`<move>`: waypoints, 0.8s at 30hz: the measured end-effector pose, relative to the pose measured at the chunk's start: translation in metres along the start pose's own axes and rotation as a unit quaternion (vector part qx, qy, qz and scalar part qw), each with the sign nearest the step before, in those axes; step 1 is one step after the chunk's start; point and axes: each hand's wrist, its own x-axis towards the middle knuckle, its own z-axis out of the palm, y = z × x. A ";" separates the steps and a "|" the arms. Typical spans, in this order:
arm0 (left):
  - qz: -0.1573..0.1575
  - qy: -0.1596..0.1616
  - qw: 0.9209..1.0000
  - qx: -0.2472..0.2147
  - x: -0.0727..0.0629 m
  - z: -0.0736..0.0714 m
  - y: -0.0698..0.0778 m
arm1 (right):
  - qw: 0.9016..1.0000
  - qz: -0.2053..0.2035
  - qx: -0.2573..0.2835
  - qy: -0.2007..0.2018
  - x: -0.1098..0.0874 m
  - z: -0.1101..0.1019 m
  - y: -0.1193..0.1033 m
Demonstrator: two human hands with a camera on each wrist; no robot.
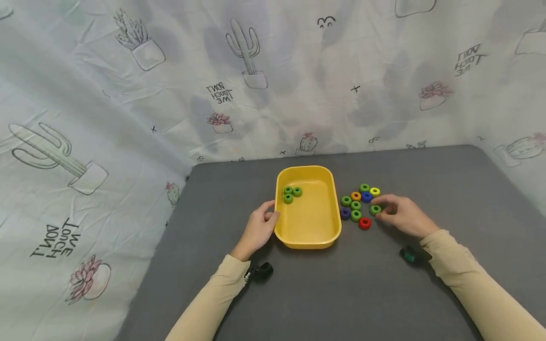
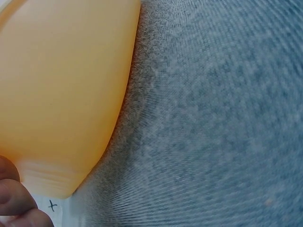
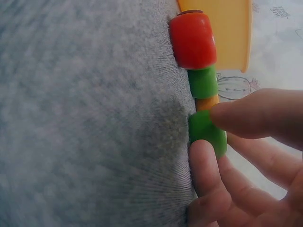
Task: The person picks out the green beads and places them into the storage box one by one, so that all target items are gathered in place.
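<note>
From where I stand, the person's right hand [image 1: 403, 215] makes a narrow pinch, thumb and finger on opposite sides of a green ring [image 3: 206, 127] that seems to rest on the grey table [image 1: 324, 284]. Just left of that pinch and toward the person lies a red ring [image 1: 364, 227]; just beyond it, a yellow ring [image 1: 374, 194] and a blue ring [image 1: 367, 201]. Farther left are an orange ring [image 1: 356, 199], a purple ring [image 1: 345, 217] and four more green rings [image 1: 356, 209]. Past them, the yellow tray [image 1: 309, 227] holds three green rings [image 1: 297, 194]. I'd judge the work partway: three in, ten out, counting the pinched one. That one sits flat, hole upward; being round, it has no long axis across the table. The tray's long axis runs away from the person. The left hand [image 1: 257, 227] touches its left edge; I can't tell whether it grips.
</note>
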 end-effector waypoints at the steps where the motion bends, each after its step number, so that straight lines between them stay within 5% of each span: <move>1: -0.002 0.000 1.000 0.001 -0.001 0.000 0.000 | 1.000 -0.002 0.000 0.000 0.000 0.001 0.000; 24: 0.013 0.009 1.000 0.017 -0.001 0.002 0.000 | 1.000 -0.003 -0.015 0.013 0.000 0.005 0.000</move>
